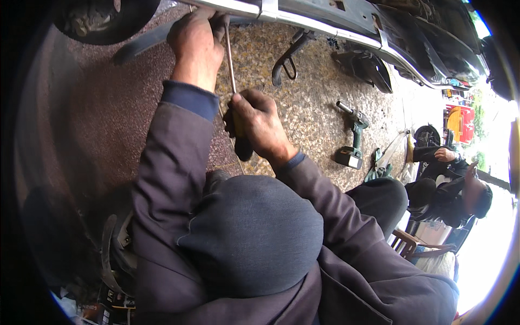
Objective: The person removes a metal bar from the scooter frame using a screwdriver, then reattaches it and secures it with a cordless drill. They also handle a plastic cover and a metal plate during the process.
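My right hand (259,123) grips the dark handle of a long screwdriver (231,64), whose thin metal shaft runs up to the lower edge of a vehicle body (325,24). My left hand (196,39) is closed around something dark at that metal edge, right beside the screwdriver's tip; what it holds is hidden by the fingers. Both forearms wear dark grey sleeves with blue cuffs. My bent knee (254,227) fills the middle of the view.
A green cordless drill (353,142) stands on the speckled ground. A black bent bar (287,57) and a dark plastic part (368,67) lie near the vehicle edge. A tyre (97,19) is at top left. Another person (449,184) sits on a wooden chair at right.
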The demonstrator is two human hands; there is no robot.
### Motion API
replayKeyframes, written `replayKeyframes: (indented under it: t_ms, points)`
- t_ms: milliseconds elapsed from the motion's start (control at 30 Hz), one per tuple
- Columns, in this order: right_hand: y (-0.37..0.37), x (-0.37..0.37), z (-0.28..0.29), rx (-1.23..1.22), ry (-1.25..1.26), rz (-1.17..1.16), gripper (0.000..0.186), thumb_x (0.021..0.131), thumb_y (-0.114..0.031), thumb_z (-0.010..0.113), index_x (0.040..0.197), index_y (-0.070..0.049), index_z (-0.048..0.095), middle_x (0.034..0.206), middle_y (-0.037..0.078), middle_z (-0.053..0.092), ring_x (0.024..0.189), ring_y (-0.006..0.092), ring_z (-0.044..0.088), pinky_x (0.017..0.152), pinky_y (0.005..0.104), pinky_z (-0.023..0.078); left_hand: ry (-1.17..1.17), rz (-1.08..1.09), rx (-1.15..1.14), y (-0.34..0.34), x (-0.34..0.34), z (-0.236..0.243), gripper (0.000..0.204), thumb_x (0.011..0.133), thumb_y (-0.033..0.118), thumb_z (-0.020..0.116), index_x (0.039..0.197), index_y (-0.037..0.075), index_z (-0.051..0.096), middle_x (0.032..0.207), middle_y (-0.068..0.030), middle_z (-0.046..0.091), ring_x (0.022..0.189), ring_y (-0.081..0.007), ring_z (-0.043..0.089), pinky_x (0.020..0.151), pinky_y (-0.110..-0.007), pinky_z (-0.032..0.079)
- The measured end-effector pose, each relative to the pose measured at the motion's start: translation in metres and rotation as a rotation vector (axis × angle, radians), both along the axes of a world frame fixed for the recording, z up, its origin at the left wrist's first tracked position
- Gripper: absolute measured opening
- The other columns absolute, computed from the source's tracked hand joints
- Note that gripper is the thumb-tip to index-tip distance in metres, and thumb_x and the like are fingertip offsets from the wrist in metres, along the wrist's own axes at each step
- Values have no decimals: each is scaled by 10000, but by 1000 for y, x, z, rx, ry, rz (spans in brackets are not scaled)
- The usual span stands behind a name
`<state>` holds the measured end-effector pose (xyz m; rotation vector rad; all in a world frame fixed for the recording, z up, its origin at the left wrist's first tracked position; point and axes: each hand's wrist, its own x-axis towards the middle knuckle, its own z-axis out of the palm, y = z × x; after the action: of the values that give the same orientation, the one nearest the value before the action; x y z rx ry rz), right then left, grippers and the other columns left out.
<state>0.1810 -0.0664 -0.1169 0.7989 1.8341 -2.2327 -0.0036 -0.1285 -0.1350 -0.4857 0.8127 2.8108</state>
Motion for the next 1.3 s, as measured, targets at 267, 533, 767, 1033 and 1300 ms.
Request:
replayKeyframes:
  t_ms: [267, 533, 767, 1033, 1300]
  points:
    - [15, 14, -9, -14, -7, 4, 245, 992, -219, 533, 921, 13, 563, 752, 99, 638, 619, 149, 616, 523, 291, 502, -70, 29, -127, 9, 20, 23, 220, 942, 93, 607, 1133, 0, 551, 1085, -112, 568, 996, -225, 571, 856, -370, 536]
    - [29, 22, -11, 20, 2, 11, 247, 988, -223, 536, 904, 5, 585, 740, 83, 643, 607, 136, 614, 517, 281, 497, -129, 37, -155, 10, 12, 24, 261, 982, 185, 557, 1180, 21, 509, 1133, -112, 515, 1044, -236, 520, 1011, -454, 457]
    - [46, 26, -14, -3, -31, 31, 266, 994, -243, 537, 960, 13, 596, 785, 80, 646, 652, 134, 611, 561, 292, 510, -125, -37, -123, 4, 16, 27, 326, 974, 196, 590, 1204, -12, 492, 1150, -111, 483, 1069, -225, 495, 987, -405, 483]
    - [60, 22, -10, 26, -13, 72, 251, 986, -233, 553, 985, 11, 609, 757, 84, 658, 616, 137, 609, 554, 305, 500, -121, -149, -265, 3, 25, 20, 125, 920, 128, 624, 985, 34, 574, 915, -56, 559, 807, -169, 551, 717, -303, 539]
    - [76, 3, -2, 107, 62, 196, 246, 939, -209, 597, 893, 32, 611, 715, 144, 659, 619, 211, 639, 598, 370, 489, -92, -432, -219, 1, 56, 30, 76, 840, 74, 508, 851, 50, 579, 743, -38, 548, 591, -127, 482, 476, -237, 385]
